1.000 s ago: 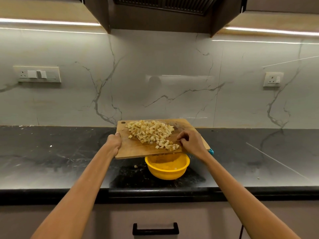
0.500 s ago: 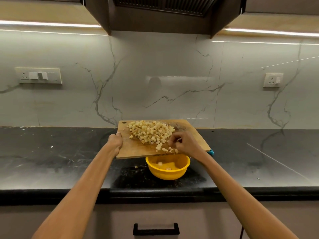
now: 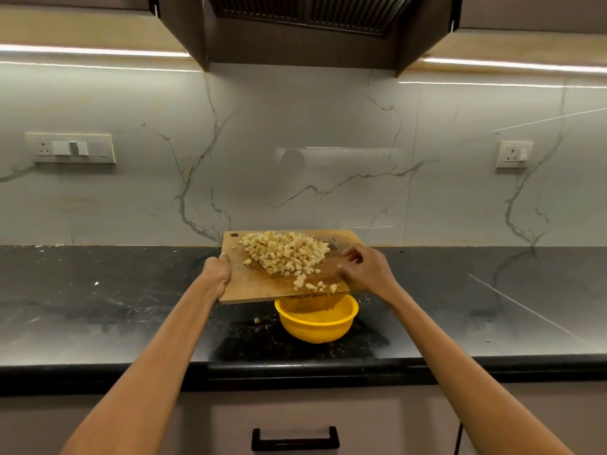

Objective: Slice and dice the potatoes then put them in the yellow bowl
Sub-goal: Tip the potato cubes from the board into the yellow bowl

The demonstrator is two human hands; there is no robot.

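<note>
Looking at the black stone desk (image 3: 98,310) first, it runs left to right under a marble backsplash (image 3: 295,152). Held up over it is the wooden cutting board (image 3: 249,287), long axis left-right, near edge tipped down over the yellow bowl (image 3: 317,320), which sits just below the board's near-right corner. The left hand (image 3: 216,272) grips the board's left edge. The right hand (image 3: 366,270) sits on the right side with fingers loosely curled, holding nothing as far as I can see. The diced potatoes (image 3: 284,252) are mostly piled mid-board, just left of that right hand, so it's the nearer one for sweeping them toward the bowl. One stray potato cube (image 3: 257,320) lies on the desk left of the bowl.
</note>
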